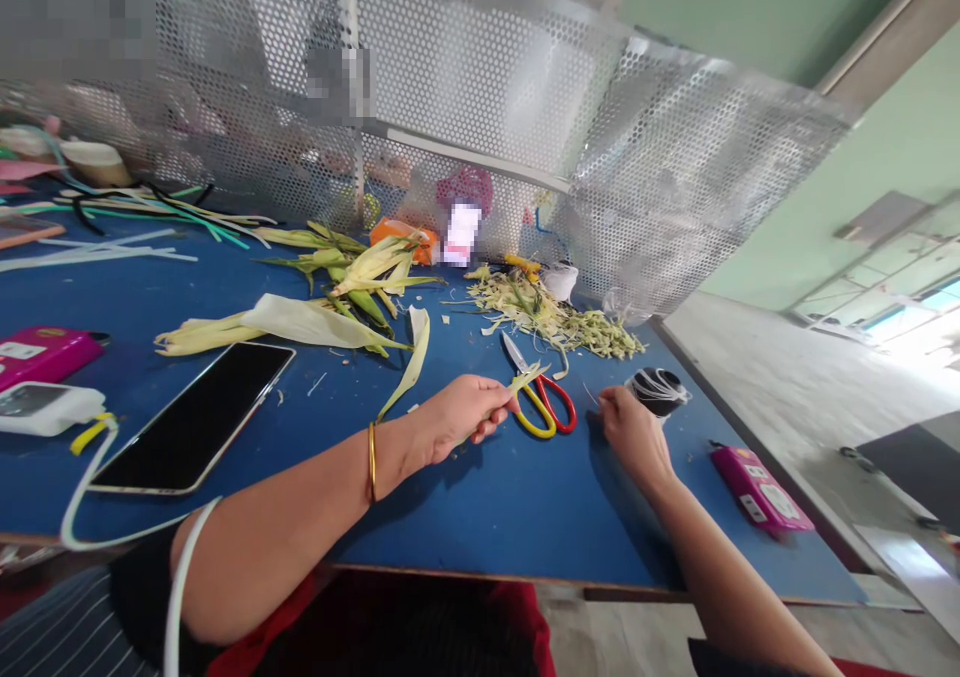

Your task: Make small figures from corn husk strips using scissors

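Observation:
My left hand (pixel 469 415) is closed around a folded strip of corn husk (pixel 529 375), whose pale tip sticks out past the thumb and forefinger. Just beyond it lie scissors (pixel 568 407) with one red and one yellow handle, blades pointing away. Fingertips pinched together, my right hand (pixel 634 435) holds a thin pale thread (pixel 590 394). Beside that hand stands a dark spool (pixel 643 389) wound with white cord. A loose husk strip (pixel 417 349) curves across the table behind my left wrist.
On the blue table (pixel 480 527) are whole husks (pixel 315 322), a heap of husk scraps (pixel 555 312) and a large phone (pixel 199 417). Magenta boxes (pixel 761 487) sit at both sides. A white cable (pixel 75 502) runs by my left arm. Perforated metal screens (pixel 480 67) stand behind.

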Demonstrator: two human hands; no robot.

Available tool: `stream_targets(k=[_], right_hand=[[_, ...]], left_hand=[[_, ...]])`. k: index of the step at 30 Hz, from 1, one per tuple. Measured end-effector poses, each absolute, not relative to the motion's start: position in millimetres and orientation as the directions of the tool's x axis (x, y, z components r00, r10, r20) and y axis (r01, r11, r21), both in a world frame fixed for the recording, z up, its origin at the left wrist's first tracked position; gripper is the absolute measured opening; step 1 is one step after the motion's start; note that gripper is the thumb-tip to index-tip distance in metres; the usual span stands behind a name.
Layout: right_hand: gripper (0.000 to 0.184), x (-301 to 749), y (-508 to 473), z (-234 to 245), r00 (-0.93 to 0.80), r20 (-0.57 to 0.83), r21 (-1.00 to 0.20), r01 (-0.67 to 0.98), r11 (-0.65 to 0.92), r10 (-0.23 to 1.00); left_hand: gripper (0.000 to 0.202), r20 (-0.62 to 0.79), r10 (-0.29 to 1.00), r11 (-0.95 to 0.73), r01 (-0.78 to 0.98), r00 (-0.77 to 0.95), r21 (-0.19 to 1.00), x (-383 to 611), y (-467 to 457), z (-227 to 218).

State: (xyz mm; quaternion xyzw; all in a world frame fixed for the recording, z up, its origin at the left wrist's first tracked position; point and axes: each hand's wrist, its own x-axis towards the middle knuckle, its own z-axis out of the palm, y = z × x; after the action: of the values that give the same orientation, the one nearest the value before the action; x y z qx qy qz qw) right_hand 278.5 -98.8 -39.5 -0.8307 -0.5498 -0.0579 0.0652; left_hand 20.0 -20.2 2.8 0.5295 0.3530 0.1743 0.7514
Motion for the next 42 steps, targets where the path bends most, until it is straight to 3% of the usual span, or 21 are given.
stream_targets(k=[7,12,21,31,42], right_hand=[[0.023,270,-68,-40,0.42,0.164,0.133,0.887,-0.442,0.893],[0.028,265,-67,-43,0.428,0.173,0.156,0.878,-0.453,0.887],[0.023,279,-82,-42,0.448,0.214,-0.044,0.892,-0.449,0.868],[0.02,275,-65,-48,0.503,0.19,-0.08,0.864,-0.497,0.843],[0.02,285,-103,-48,0.479,0.169,-0.494,0.797,-0.347,0.861]], left_hand=[[0.016,-0.339,0.659,0.37,0.103,0.671,0.923,20,-15,-2],[0.018,-0.339,0.643,0.366,0.113,0.687,0.924,19,-17,0],[0.018,-0.311,0.628,0.35,0.098,0.713,0.932,19,-18,-3],[0.018,-0.308,0.634,0.322,0.12,0.709,0.939,20,-20,1],[0.019,-0.321,0.633,0.336,0.124,0.705,0.934,19,-22,1]])
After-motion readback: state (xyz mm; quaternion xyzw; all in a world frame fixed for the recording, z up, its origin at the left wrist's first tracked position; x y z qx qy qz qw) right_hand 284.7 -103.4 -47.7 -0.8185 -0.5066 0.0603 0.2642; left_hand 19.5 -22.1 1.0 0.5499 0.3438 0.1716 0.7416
